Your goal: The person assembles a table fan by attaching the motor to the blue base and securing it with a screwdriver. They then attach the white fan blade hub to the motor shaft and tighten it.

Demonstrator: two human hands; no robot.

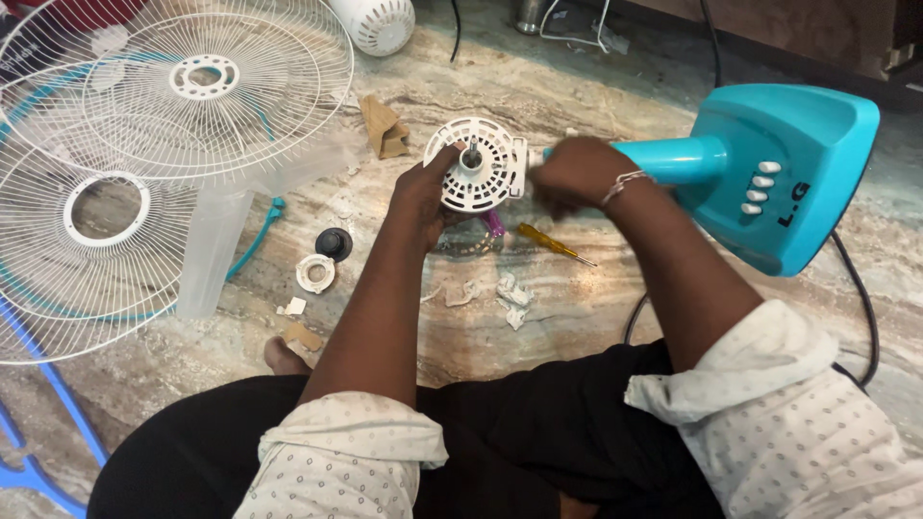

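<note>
A white round motor housing [478, 165] with a metal shaft at its middle lies on the stone floor, joined to a turquoise fan stand [779, 173]. My left hand [423, 187] grips the housing's left rim. My right hand [577, 173], blurred and wearing a thin bracelet, is closed at the housing's right edge; what it holds is hidden. A yellow-handled screwdriver [553, 243] lies on the floor just below the hands. A purple object [493, 223] peeks out under the housing.
Two white wire fan guards [192, 96] and a translucent fan blade [207, 250] lie at the left. A black cap [334, 242], a white ring nut [315, 273], paper scraps [510, 293] and cardboard [383, 127] dot the floor. A black cable [860, 298] runs at right.
</note>
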